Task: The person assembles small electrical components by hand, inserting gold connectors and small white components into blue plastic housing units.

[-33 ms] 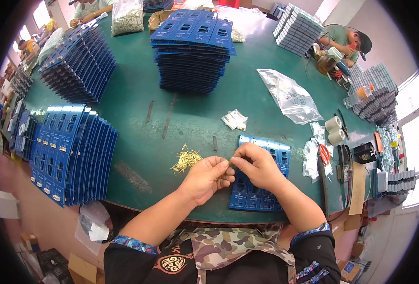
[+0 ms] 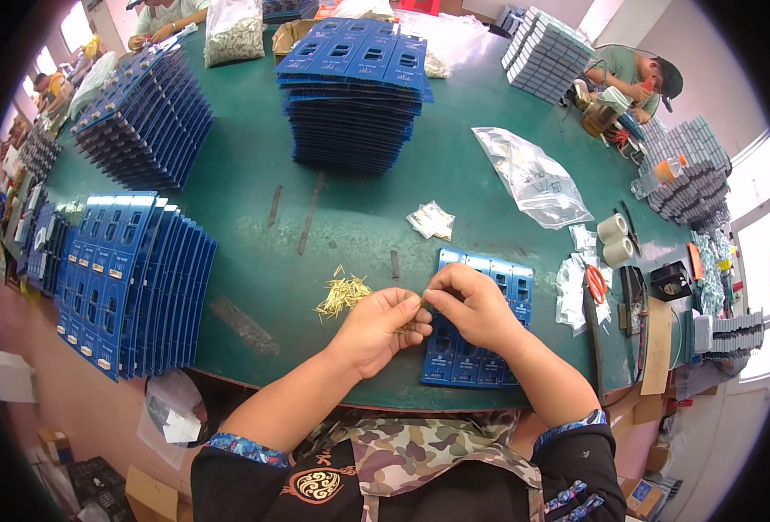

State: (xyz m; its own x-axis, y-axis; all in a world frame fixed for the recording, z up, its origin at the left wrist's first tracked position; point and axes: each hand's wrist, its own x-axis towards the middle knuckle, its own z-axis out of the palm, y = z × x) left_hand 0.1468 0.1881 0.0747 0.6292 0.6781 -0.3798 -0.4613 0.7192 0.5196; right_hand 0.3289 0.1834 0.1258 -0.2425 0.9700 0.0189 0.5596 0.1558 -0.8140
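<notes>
Both my hands meet over the near side of the green table, fingertips almost touching. My left hand [image 2: 385, 326] is curled, thumb against the fingers, with thin gold-coloured pins partly showing at the fingers. My right hand [image 2: 472, 303] is closed in a pinch beside the left fingertips; whatever sits in the pinch is too small to make out. A loose heap of gold-coloured pins [image 2: 343, 294] lies just beyond my left hand. Under my right hand and wrist lies a blue circuit board panel [image 2: 466, 372] with rectangular cutouts, its middle partly hidden.
Blue board stacks stand at the left [image 2: 110, 287], far left [image 2: 145, 122] and far middle [image 2: 350, 113]. Small packets [image 2: 432, 221], a clear plastic bag [image 2: 533, 178], tape rolls [image 2: 613, 229] and orange-handled scissors [image 2: 595, 284] lie beyond and right. A co-worker [image 2: 633, 78] sits far right.
</notes>
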